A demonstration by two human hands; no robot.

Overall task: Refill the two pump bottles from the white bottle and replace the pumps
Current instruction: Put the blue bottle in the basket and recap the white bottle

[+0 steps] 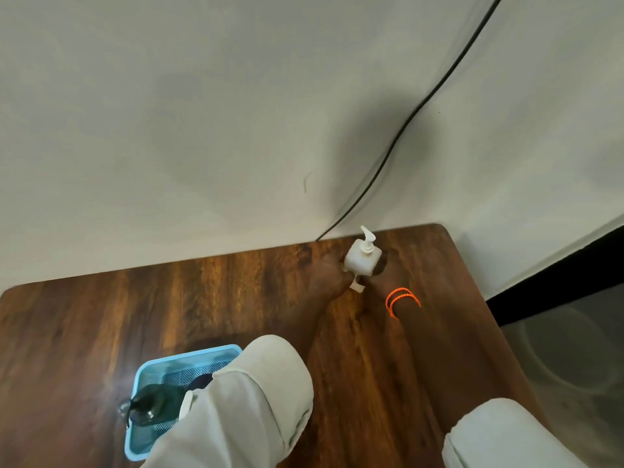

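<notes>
A small white pump bottle (362,260) stands near the far right corner of the wooden table (135,315), its pump fitted and the nozzle pointing away. My left hand (326,275) reaches in from the left and holds the bottle's left side. My right hand (376,282), with orange bands on the wrist, curls round its right side and base. A small white tab (356,286) shows below the bottle between my hands. Motion blur and the dark wood hide my fingers' exact lie. A dark see-through bottle (152,405) lies in the blue basket.
The blue mesh basket (189,354) sits at the near left, partly under my left sleeve. A black cable (398,136) runs down the white wall to the table's back edge. The table's right edge drops off to a grey floor.
</notes>
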